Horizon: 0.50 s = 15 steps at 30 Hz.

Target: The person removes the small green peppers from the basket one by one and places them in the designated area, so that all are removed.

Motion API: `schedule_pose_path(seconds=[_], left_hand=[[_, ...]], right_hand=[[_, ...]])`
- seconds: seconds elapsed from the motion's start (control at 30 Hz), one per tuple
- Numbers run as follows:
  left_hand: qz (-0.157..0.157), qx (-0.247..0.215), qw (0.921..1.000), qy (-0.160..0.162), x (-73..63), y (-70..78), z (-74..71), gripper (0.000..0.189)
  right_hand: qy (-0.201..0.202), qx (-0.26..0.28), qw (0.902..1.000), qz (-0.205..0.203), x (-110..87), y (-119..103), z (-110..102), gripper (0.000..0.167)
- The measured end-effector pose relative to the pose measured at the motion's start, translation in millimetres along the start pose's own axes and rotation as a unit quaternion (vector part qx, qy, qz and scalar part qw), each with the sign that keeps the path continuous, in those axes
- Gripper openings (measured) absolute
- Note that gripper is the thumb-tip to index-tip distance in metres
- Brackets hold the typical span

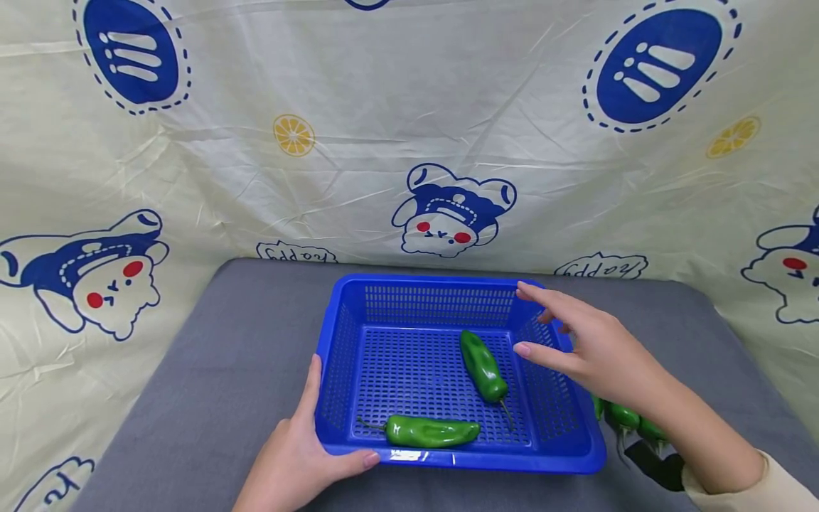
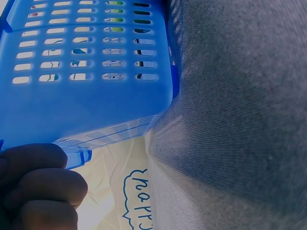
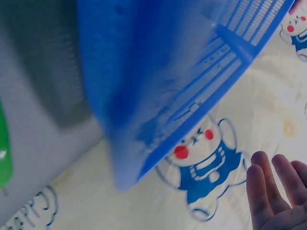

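A blue perforated plastic basket stands on the grey cloth-covered table. Inside lie two green peppers: one pepper slants toward the right side, the other pepper lies along the near wall. My left hand grips the basket's near left corner, thumb over the front rim and forefinger along the left side. Its curled fingers show against the basket in the left wrist view. Over the basket's right side hovers my right hand, thumb and fingers spread with nothing between them.
More green peppers lie on the table just right of the basket, partly hidden by my right forearm. Behind the grey table hangs a cream printed cloth. A black strap shows at my right wrist.
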<state>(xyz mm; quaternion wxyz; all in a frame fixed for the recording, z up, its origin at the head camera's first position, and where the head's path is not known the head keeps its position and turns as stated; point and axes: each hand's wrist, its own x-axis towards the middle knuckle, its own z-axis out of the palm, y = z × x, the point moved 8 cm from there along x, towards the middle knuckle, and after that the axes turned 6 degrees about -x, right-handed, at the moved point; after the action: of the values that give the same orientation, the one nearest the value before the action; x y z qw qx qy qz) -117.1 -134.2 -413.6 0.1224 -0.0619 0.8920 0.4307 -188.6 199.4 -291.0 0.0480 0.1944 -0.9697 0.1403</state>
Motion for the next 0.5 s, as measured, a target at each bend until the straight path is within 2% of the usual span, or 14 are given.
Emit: schedule_pose_path(seconds=[0.17, 0.27, 0.5], left_hand=[[0.003, 0.001, 1.0, 0.003, -0.1, 0.1, -0.2, 0.146], [0.006, 0.001, 1.0, 0.006, -0.3, 0.7, -0.3, 0.146], [0.011, -0.003, 0.9999, 0.009, -0.9, 2.3, -0.6, 0.146]], right_hand=[[-0.046, 0.039, 0.997, -0.048, 13.8, -30.1, 8.5, 0.069], [-0.092, 0.054, 0.992, -0.068, 19.5, -48.2, 22.7, 0.071], [-0.207, 0.072, 0.9663, -0.135, 22.5, -90.2, 63.0, 0.069]])
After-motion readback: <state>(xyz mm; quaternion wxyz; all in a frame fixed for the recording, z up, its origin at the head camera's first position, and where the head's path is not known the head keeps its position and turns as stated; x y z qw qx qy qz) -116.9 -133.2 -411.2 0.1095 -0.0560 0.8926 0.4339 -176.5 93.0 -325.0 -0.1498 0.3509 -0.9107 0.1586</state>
